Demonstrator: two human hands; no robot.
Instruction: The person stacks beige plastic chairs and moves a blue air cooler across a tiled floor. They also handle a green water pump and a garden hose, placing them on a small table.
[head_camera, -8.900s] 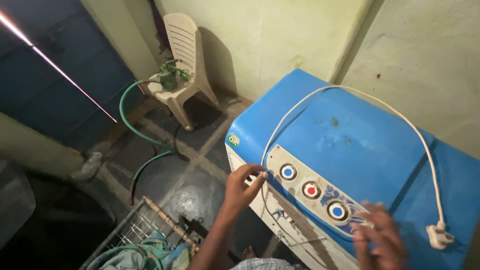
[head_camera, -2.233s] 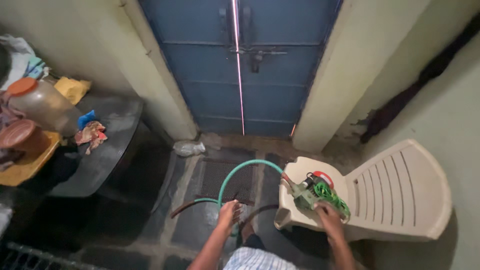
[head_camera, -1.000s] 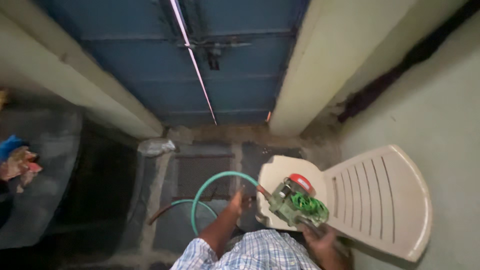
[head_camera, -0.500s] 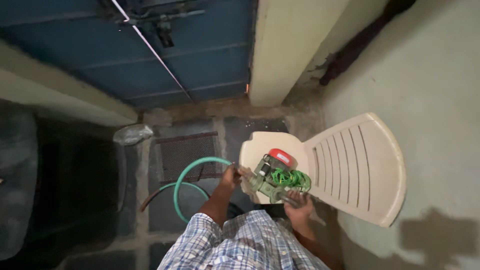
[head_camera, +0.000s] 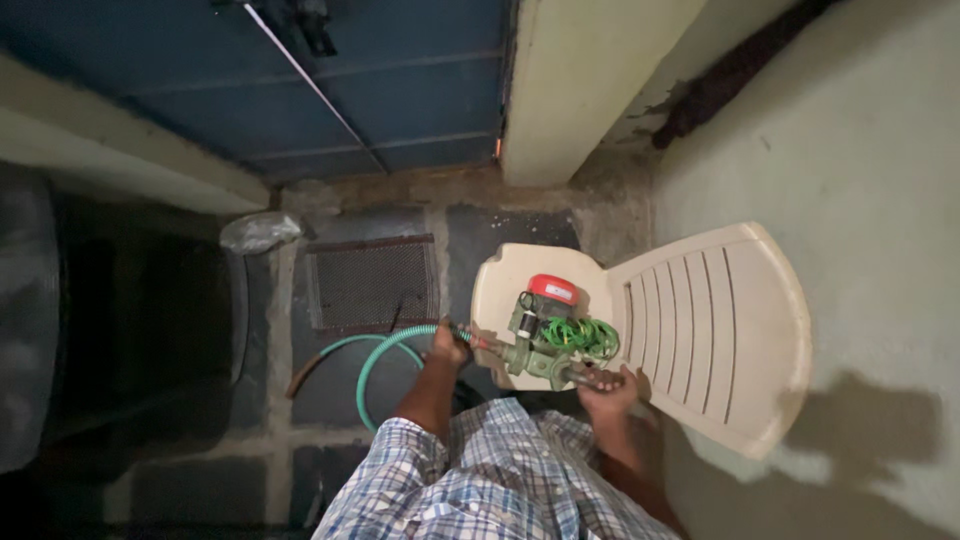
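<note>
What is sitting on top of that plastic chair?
A small green pump with a red cap sits on the chair seat, green cord coiled on it. The right hand holds one end; the left hand grips the green hose. The seat beneath the pump is hidden.

Seen from above: a green pump (head_camera: 548, 345) with a red cap on the seat of a beige plastic chair (head_camera: 720, 330) by the wall. Left hand (head_camera: 450, 345) closed on the green hose (head_camera: 385, 350) where it meets the pump, right hand (head_camera: 608, 385) gripping the pump's near end. Blue door (head_camera: 380, 80) beyond, mesh mat (head_camera: 370, 285) on the stone floor
</note>
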